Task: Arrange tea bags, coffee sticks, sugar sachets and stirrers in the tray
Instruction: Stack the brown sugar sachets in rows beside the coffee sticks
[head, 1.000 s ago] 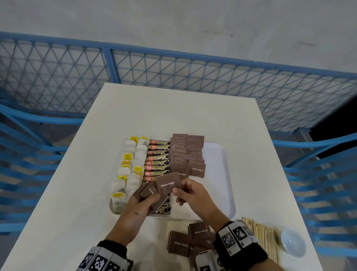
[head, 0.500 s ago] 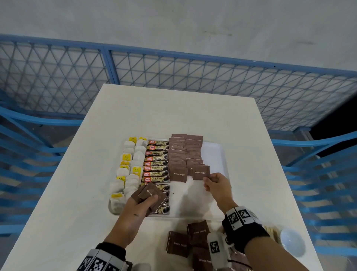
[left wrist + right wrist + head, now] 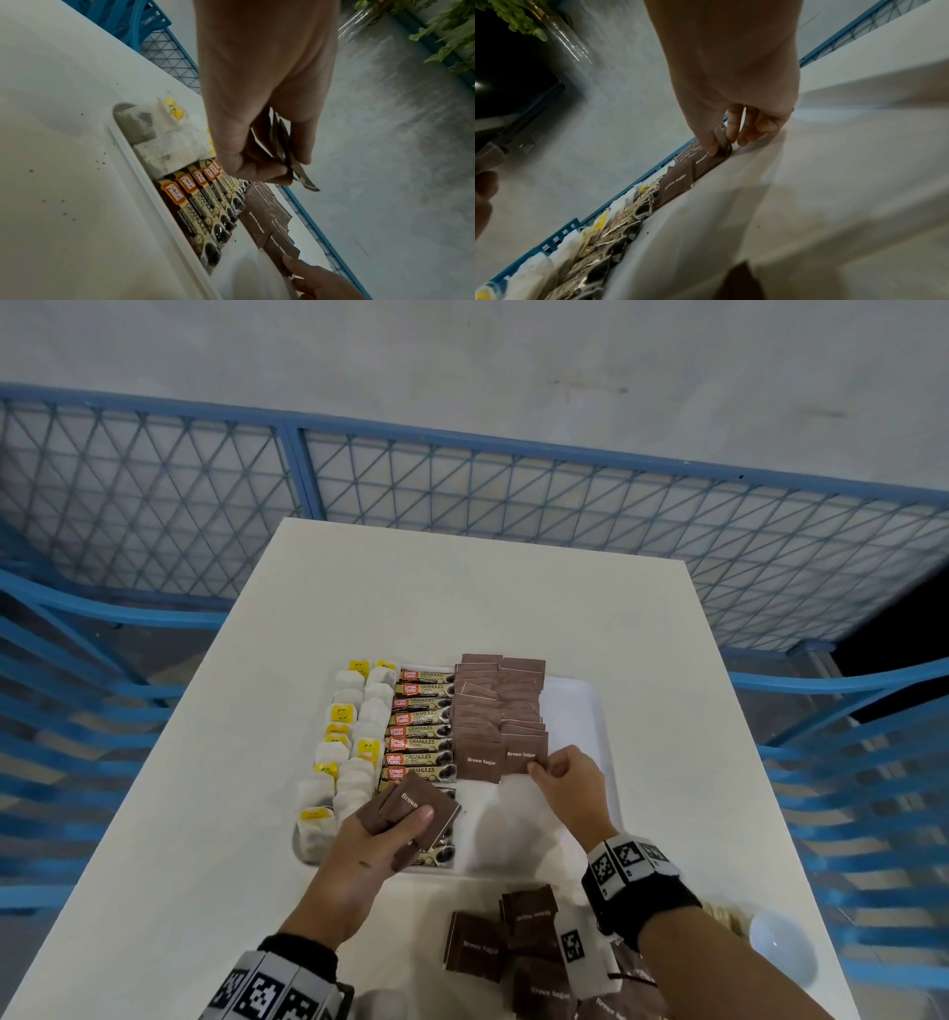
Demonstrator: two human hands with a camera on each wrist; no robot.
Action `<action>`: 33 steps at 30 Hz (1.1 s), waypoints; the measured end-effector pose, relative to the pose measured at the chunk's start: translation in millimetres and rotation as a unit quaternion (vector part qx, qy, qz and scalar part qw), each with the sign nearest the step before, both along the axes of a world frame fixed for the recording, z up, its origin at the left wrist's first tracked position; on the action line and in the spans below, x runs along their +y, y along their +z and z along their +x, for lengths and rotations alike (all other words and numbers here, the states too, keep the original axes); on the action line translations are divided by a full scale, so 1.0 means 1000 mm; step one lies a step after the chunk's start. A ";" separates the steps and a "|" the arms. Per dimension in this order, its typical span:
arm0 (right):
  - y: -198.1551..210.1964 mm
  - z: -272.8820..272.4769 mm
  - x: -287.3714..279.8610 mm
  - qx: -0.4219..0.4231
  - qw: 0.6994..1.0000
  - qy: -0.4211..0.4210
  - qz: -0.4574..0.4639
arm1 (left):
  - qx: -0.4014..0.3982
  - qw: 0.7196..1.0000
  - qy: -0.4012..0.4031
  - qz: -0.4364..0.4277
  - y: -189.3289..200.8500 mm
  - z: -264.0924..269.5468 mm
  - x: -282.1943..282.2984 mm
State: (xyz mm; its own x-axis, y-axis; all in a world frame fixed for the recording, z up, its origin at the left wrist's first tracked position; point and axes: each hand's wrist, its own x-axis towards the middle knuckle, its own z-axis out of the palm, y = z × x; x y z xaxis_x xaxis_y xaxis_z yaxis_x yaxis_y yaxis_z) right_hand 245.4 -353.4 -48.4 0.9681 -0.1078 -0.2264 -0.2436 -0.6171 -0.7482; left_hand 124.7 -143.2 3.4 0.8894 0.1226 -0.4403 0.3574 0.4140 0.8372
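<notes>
The right hand (image 3: 570, 785) pinches the corner of a sugar packet (image 3: 524, 752) at the near end of the right sugar row in the white tray (image 3: 590, 711), beside the coffee sticks (image 3: 418, 731) and tea bags (image 3: 354, 742). The left hand (image 3: 380, 839) grips a small stack of packets (image 3: 411, 809) above the near coffee sticks, hiding some. More loose packets (image 3: 477, 945), wooden stirrers (image 3: 721, 914) and a small white bowl (image 3: 783, 950) lie on the table (image 3: 205, 814) near the person.

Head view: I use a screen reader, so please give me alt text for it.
A right hand pinches a brown sugar sachet at the near end of a row in a white tray, while the left hand holds a sachet stack.
</notes>
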 end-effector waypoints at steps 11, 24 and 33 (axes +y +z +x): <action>0.052 -0.044 0.030 0.011 0.987 0.121 0.106 | 0.000 1.000 -0.012 0.027 0.003 0.002 -0.007; 0.055 -0.062 0.048 0.122 0.932 0.158 0.304 | 0.016 0.999 -0.027 -0.024 0.004 0.001 -0.004; 0.050 -0.038 0.010 0.095 0.948 0.041 0.300 | 0.015 0.993 -0.057 0.103 0.001 0.009 -0.002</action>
State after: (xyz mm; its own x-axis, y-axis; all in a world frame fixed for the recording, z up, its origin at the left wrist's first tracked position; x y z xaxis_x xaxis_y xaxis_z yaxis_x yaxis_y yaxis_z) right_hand 207.1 -343.5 2.1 0.9034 0.1684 -0.3944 -0.3789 -0.1174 -0.9180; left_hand 133.4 -145.3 4.0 0.8900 0.1117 -0.4420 0.4174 0.1901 0.8886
